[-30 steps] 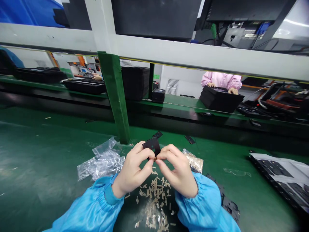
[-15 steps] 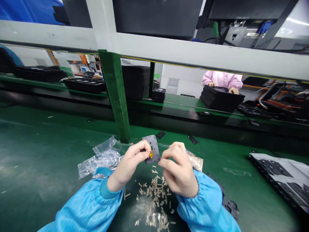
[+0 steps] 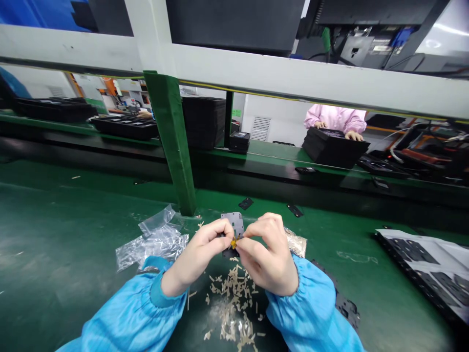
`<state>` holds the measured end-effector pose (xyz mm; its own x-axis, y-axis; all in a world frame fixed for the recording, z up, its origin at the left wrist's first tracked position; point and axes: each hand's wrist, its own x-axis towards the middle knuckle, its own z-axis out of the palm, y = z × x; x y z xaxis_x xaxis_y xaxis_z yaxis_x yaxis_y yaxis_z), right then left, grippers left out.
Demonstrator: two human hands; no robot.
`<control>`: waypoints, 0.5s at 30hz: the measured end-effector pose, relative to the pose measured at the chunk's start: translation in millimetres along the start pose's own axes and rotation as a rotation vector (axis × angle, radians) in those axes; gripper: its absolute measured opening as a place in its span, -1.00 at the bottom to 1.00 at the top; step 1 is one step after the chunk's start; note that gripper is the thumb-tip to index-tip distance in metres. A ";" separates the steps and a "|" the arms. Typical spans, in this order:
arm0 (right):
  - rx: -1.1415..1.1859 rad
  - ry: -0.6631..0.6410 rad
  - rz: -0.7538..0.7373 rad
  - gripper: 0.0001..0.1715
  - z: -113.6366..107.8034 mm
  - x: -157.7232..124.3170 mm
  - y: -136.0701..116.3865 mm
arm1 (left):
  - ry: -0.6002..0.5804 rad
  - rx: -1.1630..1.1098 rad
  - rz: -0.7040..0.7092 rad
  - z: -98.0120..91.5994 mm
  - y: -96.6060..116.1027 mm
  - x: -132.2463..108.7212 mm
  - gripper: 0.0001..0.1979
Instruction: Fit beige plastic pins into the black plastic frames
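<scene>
My left hand [image 3: 200, 254] pinches a small flat dark grey metal plate [image 3: 233, 222] at its lower left edge, holding it upright just above the green bench. My right hand [image 3: 266, 256] is closed too, its fingertips pinching a small yellow piece [image 3: 233, 241] on the face of the plate. Both wrists wear blue sleeves. Under the hands lies a heap of several pale paper-like strips [image 3: 234, 298].
Crumpled clear plastic bags [image 3: 156, 239] lie to the left, and another bag [image 3: 297, 242] sits behind my right hand. Small black plates [image 3: 245, 203] lie further back, with a tray of parts [image 3: 421, 261] at right. A green post [image 3: 172, 146] stands ahead. A person in pink works across the bench.
The plate was turned from its dark side to its grey face and lowered a little. My right hand came back to it and now pinches the yellow piece.
</scene>
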<state>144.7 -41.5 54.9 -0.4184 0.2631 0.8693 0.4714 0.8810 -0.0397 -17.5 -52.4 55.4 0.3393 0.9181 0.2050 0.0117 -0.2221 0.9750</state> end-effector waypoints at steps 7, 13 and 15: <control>-0.012 -0.017 -0.005 -0.81 -3.6 1.4 -0.4 | -0.027 0.038 -0.017 0.4 2.8 -0.2 -0.83; 0.138 0.051 0.306 -0.89 -4.2 0.9 1.7 | 0.141 0.382 0.092 1.6 5.7 -2.0 -0.91; 0.244 0.040 0.451 -0.89 -4.1 1.8 2.1 | 0.167 0.454 0.114 3.3 5.3 -4.8 -0.96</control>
<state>148.2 -40.8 58.4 -0.1825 0.6271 0.7572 0.4012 0.7507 -0.5250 -15.9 -59.1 59.3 0.2071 0.9116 0.3551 0.4048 -0.4103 0.8172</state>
